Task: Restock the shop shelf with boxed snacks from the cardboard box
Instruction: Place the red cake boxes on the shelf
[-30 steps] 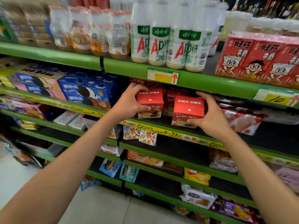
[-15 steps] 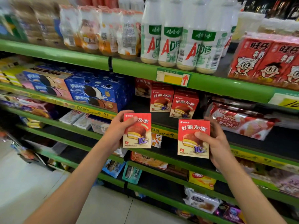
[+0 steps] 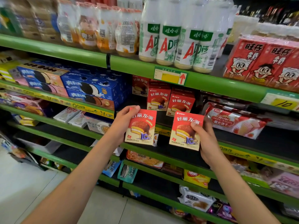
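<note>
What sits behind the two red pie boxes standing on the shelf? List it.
Behind the two red pie boxes stands a third matching box, further back left in shadow. Anything directly behind the pair is hidden by them.

Left hand [image 3: 121, 125] fingers behind left box [image 3: 140, 126], only fingertips showing at its top corner, right hand [image 3: 206, 139] palm behind right box [image 3: 186, 130], top-shelf bottles [image 3: 176, 38] cropped above, small print under thumb unreadable.

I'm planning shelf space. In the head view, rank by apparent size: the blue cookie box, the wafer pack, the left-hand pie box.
1. Blue cookie box
2. Wafer pack
3. Pie box in the left hand; it is nearer the camera, so truly smaller still.
</note>
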Demonstrator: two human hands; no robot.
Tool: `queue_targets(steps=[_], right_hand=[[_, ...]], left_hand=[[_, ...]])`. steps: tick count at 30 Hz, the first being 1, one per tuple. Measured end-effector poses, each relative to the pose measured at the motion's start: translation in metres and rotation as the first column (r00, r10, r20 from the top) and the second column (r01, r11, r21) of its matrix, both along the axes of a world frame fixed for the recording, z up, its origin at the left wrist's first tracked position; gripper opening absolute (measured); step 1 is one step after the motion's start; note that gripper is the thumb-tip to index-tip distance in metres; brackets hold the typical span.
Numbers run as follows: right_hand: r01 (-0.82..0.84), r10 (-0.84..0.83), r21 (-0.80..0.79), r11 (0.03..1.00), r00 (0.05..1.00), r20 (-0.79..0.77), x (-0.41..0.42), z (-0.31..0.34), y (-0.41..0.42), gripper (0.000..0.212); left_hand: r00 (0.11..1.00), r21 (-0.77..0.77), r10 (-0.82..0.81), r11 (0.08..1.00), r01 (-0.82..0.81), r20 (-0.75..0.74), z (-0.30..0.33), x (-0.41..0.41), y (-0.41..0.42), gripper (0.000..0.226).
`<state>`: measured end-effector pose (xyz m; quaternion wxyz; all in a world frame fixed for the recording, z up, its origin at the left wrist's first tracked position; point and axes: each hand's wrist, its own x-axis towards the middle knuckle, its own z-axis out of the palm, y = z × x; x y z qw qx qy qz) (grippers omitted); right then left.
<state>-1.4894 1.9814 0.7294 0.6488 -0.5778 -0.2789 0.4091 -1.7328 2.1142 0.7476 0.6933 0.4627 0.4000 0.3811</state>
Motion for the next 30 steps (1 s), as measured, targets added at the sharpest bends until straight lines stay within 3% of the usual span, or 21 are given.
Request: queue_targets(steps=[15,30], right_hand=[[-0.006,0.007,-0.057,0.998,1.000,0.006,-0.004,0.006,0.004,0.030],[-0.039,0.038,-0.037,0.999,0.999,-0.030,0.002,0.001,0.002,0.039]], left_hand=[[1.000,-0.023,-0.015,1.000,0.016,0.023,-0.004,0.014,0.007,0.042],[1.000,-0.020,-0.017,1.000,0.017,-0.004,-0.003,0.007,0.014,0.042]])
